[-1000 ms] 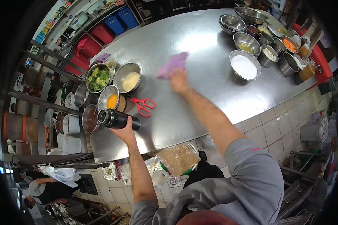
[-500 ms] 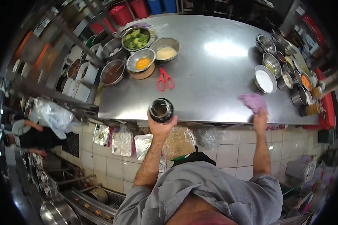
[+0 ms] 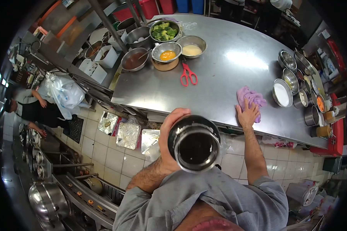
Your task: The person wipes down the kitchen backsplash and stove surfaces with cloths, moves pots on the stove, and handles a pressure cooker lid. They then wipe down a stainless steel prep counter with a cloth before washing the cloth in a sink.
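Note:
My left hand (image 3: pixel 169 142) is wrapped round the side of a dark cup (image 3: pixel 196 123) with a shiny metal rim. The cup is raised close to the camera, its mouth tilted toward me, and its inside looks dark. On the steel table (image 3: pixel 219 84), near the front edge, my right hand (image 3: pixel 249 113) lies with fingers spread on a crumpled purple cloth (image 3: pixel 252 96). Red-handled scissors (image 3: pixel 189 76) lie farther back, between the two hands and the bowls at the left.
At the back left are bowls of broccoli (image 3: pixel 164 31), egg yolk (image 3: pixel 167 55), pale yellow contents (image 3: pixel 191 50) and brown sauce (image 3: pixel 134 61). A bowl of white contents (image 3: pixel 282 94) stands right, among several metal bowls. Foil-covered trays (image 3: pixel 128 135) sit below the table. Another person (image 3: pixel 38 109) is at left.
My left hand has lifted the cup from near the table edge toward my face and tilted it. My right hand has shifted left with the cloth and now lies spread on it.

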Motion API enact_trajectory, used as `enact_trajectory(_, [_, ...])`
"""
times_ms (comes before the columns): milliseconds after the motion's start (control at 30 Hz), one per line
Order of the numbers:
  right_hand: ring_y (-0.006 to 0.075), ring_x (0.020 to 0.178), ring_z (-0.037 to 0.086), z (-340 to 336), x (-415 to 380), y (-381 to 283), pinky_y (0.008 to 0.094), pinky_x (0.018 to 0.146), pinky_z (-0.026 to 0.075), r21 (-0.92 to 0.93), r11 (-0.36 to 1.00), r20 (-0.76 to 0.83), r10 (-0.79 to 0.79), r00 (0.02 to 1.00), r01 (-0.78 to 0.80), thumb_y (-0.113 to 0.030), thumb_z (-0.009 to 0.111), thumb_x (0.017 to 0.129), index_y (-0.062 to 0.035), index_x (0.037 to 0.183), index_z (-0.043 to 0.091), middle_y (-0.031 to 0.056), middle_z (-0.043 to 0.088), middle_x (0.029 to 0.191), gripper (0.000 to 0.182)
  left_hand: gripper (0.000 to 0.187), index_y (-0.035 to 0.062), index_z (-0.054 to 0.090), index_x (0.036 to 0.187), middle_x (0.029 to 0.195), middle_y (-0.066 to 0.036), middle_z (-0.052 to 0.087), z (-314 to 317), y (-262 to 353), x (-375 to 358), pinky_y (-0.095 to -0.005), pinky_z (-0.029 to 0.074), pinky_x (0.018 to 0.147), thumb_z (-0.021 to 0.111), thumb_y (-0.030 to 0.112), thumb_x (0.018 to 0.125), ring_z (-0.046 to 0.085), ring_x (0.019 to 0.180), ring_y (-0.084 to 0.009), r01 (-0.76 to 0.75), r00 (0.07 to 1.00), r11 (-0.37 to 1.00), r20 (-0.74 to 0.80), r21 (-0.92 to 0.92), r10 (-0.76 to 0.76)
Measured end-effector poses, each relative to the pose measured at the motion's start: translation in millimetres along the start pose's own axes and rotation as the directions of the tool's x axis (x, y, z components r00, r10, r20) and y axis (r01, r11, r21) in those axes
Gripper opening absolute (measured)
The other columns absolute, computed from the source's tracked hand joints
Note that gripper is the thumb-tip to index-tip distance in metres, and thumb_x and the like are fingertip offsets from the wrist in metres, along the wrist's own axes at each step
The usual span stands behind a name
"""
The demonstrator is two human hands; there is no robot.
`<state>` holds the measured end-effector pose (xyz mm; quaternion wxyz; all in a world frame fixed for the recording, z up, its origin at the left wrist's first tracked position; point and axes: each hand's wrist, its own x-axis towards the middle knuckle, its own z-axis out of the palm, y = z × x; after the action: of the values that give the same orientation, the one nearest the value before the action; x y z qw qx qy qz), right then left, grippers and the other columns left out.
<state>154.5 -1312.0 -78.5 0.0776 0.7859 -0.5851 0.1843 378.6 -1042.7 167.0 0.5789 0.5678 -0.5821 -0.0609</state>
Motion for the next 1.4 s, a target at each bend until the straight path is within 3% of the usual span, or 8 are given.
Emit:
enact_trajectory(100, [0.0422,0.126,0.028,3,1,2,0.0599,0.102,0.020,-0.035,0.999,0.042,-0.014,0.999,0.015,-0.057,0.054,0.081,-0.0216,0.131,0.047,0.0191,0.041,0.129,0.062,0.076,-0.0020,0.040,0.120,0.116,-0.018,0.048,-12,10,1,-0.0362,0.042,0.092,0.082,0.024,0.062,0.051,0.108,-0.0282,-0.058,0.998,0.998,-0.010,0.012,0.058])
enact_trajectory(133, [0.0424,0.127,0.028,3,0,3,0.0599,0.102,0.020,-0.041,0.999,0.051,-0.017,0.999,0.019,-0.057,0.053,0.081,-0.0220,0.132,0.046,0.0192,0.040,0.130,0.062,0.073,-0.0046,0.038,0.123,0.121,-0.023,0.047,-15,9,-1,-0.0378,0.040,0.096,0.079,0.022,0.070,0.050,0.111,-0.0308,-0.086,0.996,0.992,-0.029,-0.097,0.084])
enact_trajectory(233, [0.0427,0.128,0.027,3,-1,3,0.0597,0.102,0.019,-0.041,0.999,0.065,-0.019,0.998,0.022,-0.057,0.051,0.082,-0.0229,0.134,0.044,0.0192,0.038,0.132,0.063,0.065,-0.0036,0.039,0.122,0.118,-0.023,0.050,-17,19,1,-0.0408,0.041,0.095,0.076,0.020,0.073,0.051,0.110,-0.0325,-0.155,0.982,0.971,-0.138,-0.184,0.130])
enact_trajectory(400, [0.0427,0.128,0.026,2,0,2,0.0595,0.103,0.018,-0.071,0.997,0.089,0.000,0.996,0.007,-0.058,0.050,0.084,-0.0249,0.135,0.041,0.0187,0.036,0.134,0.062,0.055,-0.0026,0.042,0.119,0.115,-0.023,0.053,-26,37,5,-0.0456,0.042,0.094,0.070,0.014,0.076,0.053,0.106,-0.0353,-0.163,0.971,0.982,-0.193,-0.092,0.143])
enact_trajectory(967, [0.0424,0.130,0.024,-1,2,-1,0.0582,0.104,0.017,-0.081,0.997,0.145,0.022,0.989,-0.010,-0.057,0.048,0.085,-0.0260,0.137,0.037,0.0197,0.034,0.136,0.062,0.044,-0.0002,0.042,0.115,0.109,-0.024,0.056,-32,35,18,-0.0473,0.045,0.088,0.065,0.006,0.078,0.056,0.100,-0.0360,-0.391,0.877,0.919,-0.326,-0.059,0.352])
enact_trajectory(1400, [0.0428,0.130,0.022,2,2,1,0.0586,0.104,0.017,-0.079,0.997,0.136,0.022,0.990,-0.012,-0.057,0.046,0.086,-0.0246,0.137,0.038,0.0195,0.034,0.136,0.061,0.044,-0.0005,0.043,0.114,0.108,-0.024,0.057,-40,22,33,-0.0467,0.045,0.088,0.065,0.007,0.077,0.056,0.100,-0.0364,-0.413,0.866,0.910,-0.321,-0.026,0.384])
